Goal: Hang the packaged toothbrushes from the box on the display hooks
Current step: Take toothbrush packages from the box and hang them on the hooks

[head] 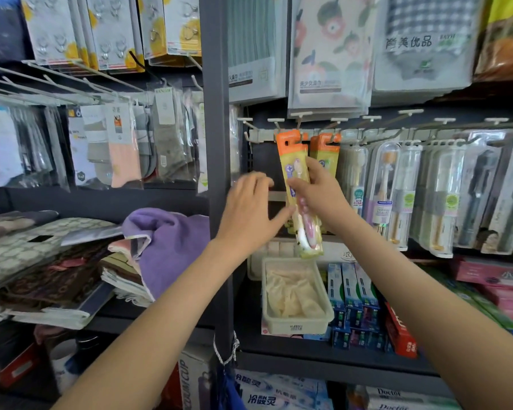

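Note:
A packaged toothbrush (297, 187), yellow with an orange top and a pink brush inside, hangs tilted with its top at a display hook (279, 125) on the rail. My right hand (317, 193) pinches the pack around its middle. My left hand (249, 211) is beside it on the left, fingers straight, its thumb tip near the pack's lower left edge. A second orange-topped pack (326, 152) hangs on the hook to the right. The box is not recognisable in view.
Clear-cased toothbrushes (397, 187) fill the hooks to the right. A beige tray (296, 324) and toothpaste boxes (356, 303) sit on the shelf below. A dark upright post (216, 173) stands just left of my hands; folded towels (166, 247) and socks lie beyond it.

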{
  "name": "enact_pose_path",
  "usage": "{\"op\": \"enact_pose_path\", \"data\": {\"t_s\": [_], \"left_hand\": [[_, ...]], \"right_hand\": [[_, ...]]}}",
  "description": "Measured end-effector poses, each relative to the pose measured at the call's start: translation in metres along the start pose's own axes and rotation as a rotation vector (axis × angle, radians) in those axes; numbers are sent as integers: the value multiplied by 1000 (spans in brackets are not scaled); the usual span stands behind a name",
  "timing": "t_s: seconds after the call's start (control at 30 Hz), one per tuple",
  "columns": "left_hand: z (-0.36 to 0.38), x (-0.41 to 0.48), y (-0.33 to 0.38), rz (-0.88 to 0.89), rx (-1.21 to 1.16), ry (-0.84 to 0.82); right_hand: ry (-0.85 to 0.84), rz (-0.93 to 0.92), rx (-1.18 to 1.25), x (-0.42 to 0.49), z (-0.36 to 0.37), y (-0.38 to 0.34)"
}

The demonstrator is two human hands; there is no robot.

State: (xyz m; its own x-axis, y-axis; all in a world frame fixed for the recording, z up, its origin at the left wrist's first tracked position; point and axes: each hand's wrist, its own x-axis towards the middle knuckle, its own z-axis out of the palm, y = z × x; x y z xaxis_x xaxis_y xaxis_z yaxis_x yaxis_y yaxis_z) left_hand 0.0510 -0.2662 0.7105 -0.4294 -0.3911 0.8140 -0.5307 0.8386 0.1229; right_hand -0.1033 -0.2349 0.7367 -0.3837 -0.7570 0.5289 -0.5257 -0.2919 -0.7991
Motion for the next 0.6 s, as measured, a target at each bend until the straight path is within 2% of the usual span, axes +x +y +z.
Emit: {"op": "enact_pose_path", "data": {"t_s": [0.03, 0.1, 0.37, 0.6], "left_hand": [[2, 3, -9, 87, 155, 167], [3, 11, -23, 170, 300, 329], [12, 21, -47, 206, 554, 328], [13, 22, -51, 236, 571, 364]], "right_hand": [[-16, 32, -21, 5, -4, 5], [-13, 83, -61, 13, -9, 11], [204, 44, -173, 36, 4, -1], [209, 119, -342, 40, 14, 6]]}}
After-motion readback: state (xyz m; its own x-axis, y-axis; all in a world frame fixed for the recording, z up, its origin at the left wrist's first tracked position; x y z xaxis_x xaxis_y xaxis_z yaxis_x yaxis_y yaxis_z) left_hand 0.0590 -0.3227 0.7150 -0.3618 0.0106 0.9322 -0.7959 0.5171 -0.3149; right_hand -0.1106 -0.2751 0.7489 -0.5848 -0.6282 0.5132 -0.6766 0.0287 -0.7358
